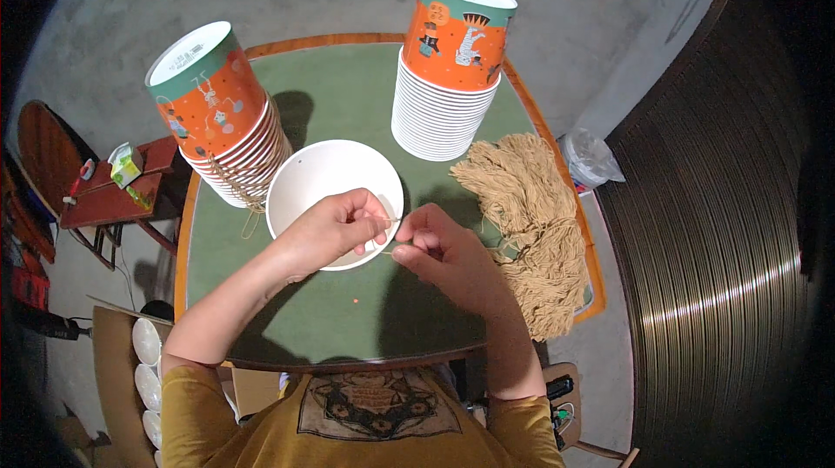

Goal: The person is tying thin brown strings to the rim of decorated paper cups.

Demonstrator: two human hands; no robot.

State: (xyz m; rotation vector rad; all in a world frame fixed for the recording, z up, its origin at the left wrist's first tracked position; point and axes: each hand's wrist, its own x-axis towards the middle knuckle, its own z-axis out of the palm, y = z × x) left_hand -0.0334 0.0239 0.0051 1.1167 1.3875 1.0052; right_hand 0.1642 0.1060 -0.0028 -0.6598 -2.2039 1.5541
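Observation:
A white paper bucket (304,181) stands mouth up on the green table, with a small hole near its far rim. Over its right rim, my left hand (344,224) is closed, thumb against the fingers, on a thin tan cord. My right hand (444,250) is just right of the rim, its thumb and fingers pinching the same cord (388,251), a short piece of which shows between the hands. The rest of the cord is hidden by my fingers. To the right of my right hand lies a big bundle of tan cords (531,224).
Two stacks of upside-down orange and green printed buckets stand at the far side, a left stack (213,107) with cords hanging on it and a right stack (457,59). A green tabletop (348,329) has an orange edge. A carton (122,372) of white round items sits lower left.

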